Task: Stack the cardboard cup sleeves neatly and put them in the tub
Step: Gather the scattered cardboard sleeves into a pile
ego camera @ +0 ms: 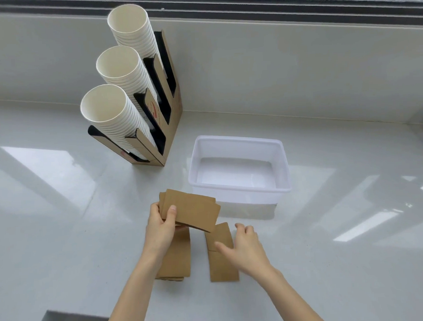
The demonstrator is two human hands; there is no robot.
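Observation:
My left hand [160, 229] grips a small stack of flat brown cardboard cup sleeves [193, 209], held just above the counter near the tub's front left corner. Below my left wrist lie more sleeves [178, 259] flat on the counter. To their right lie two further sleeves [222, 264], and my right hand [243, 246] rests over them with fingers spread, touching their right edge. The white translucent plastic tub [241, 190] stands behind the sleeves and has nothing inside.
A cardboard cup dispenser [165, 128] with three tilted stacks of white paper cups [121, 120] stands at the back left. The pale glossy counter [62, 215] ends in a front edge near my elbows. A window sill runs along the back.

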